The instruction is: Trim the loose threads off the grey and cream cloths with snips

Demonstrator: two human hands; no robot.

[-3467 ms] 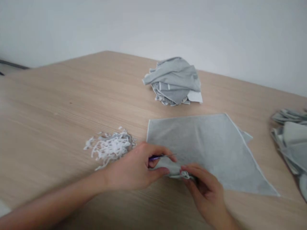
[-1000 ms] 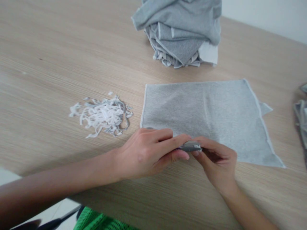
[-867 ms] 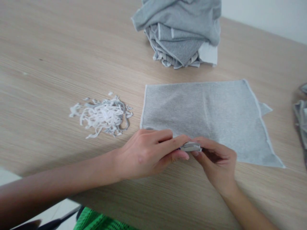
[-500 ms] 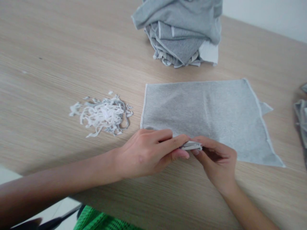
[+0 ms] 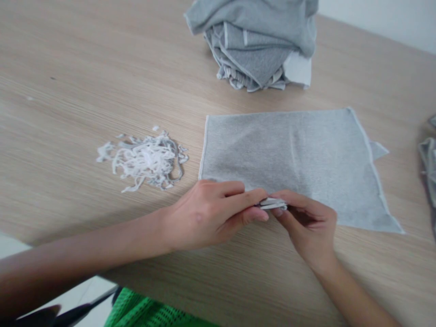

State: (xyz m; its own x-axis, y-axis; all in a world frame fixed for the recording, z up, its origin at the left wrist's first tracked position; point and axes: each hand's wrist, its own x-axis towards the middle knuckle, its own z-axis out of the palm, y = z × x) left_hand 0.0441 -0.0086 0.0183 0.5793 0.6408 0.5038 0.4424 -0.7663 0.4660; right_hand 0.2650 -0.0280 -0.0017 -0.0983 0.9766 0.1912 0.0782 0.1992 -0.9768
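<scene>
Fingers of left hand [image 5: 207, 218] and right hand [image 5: 315, 225] pinched closed on small folded grey-and-white fabric piece [image 5: 272, 204], by near edge of flat grey cloth panel [image 5: 252, 145] on pale wood-grain table [image 5: 68, 113]. Likely light, soft, limp, hardly fragile; layers may slide apart. Best hold: both ends, layers pressed flat between thumb and fingertips.
</scene>
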